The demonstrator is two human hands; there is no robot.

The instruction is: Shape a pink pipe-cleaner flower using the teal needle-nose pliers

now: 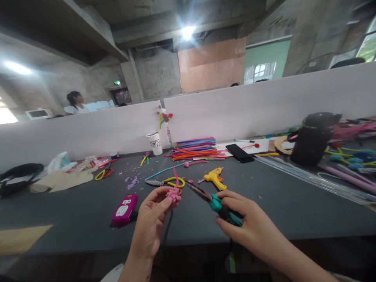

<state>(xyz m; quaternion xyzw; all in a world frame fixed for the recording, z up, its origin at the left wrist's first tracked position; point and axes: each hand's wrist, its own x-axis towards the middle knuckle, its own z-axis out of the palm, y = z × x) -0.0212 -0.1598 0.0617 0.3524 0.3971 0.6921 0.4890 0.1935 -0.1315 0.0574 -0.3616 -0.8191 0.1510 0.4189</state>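
Between the thumb and fingers of my left hand (pixel 152 217) is a small pink pipe-cleaner flower (pixel 172 195), with a pink stem (pixel 176 176) sticking up behind it. My right hand (pixel 239 215) is wrapped round the teal and black handles of a pair of pliers (pixel 217 203). The pliers' jaws point up and left, apart from the flower. Just behind my left hand lie scissors (pixel 173 181) with yellow and red handles, partly hidden. A yellow glue gun (pixel 216 179) rests on the table beyond the pliers.
Bundled pipe cleaners (pixel 196 150), a white cup (pixel 154 144) and a black phone (pixel 239 152) are near the partition (pixel 220 113). A magenta box (pixel 125 210) lies at left. A black flask (pixel 314 139) stands right, by clear rods (pixel 317 180). A person (pixel 75 103) is beyond the partition.
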